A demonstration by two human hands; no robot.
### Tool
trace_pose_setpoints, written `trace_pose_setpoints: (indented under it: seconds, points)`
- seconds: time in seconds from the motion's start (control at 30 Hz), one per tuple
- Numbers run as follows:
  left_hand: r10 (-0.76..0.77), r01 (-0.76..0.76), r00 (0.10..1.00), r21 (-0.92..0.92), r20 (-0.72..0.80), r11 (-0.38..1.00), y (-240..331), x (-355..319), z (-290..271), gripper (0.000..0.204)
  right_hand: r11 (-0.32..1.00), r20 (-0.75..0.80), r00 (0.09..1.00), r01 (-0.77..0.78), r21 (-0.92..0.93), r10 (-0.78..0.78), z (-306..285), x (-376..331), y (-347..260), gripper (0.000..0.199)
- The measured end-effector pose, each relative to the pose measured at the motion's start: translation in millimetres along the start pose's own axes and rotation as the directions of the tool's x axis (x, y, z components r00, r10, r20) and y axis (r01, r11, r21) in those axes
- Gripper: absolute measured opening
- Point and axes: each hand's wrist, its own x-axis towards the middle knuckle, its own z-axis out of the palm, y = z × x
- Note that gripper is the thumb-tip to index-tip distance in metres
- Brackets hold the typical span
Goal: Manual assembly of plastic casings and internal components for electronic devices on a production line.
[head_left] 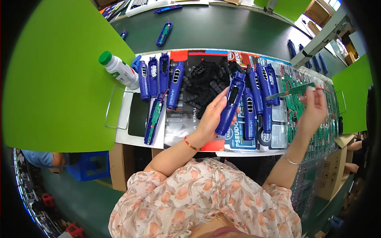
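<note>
Landmark: black parts pile (203,85). Far left of it: white bottle (124,72), green cap, at the work area's edge, probably parked out of the way. Left of it: upright-lying blue housings (143,80) side by side, likely for easy counting; nearer the person, a filled housing (154,121) with a green board inside. At the pile's right edge: left hand grasping (214,113) a blue housing (231,105), opening up, presumably for access to the cavity. Right of pile: more housings (256,92), likely kept within reach. Farther right: right hand (315,104) pinching a green strip board (293,91) by its right end, probably leaving the rest clear; boards in a clear tray (279,84) below.

Looks: held housing glossy, long, dark oblong opening; strip narrow, flat, red wire trailing.
</note>
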Motion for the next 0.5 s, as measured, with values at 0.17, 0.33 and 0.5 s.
trace_pose_setpoints:
  seconds: [0.17,0.33,0.5]
  points:
    - [-0.008,0.011,0.998,-0.042,0.059,0.999,-2,3,-5,0.051,0.903,0.338,0.930,-0.264,0.339,0.145,30,-55,3,0.032]
    - [0.007,-0.007,0.999,-0.004,-0.041,1.000,0,2,10,0.050,0.917,0.447,0.884,-0.286,0.279,0.139,42,-74,5,0.023]
    - [-0.010,0.007,0.999,0.077,0.032,0.997,0,-2,2,0.049,0.930,0.478,0.870,-0.269,0.250,0.123,48,-85,3,0.022]
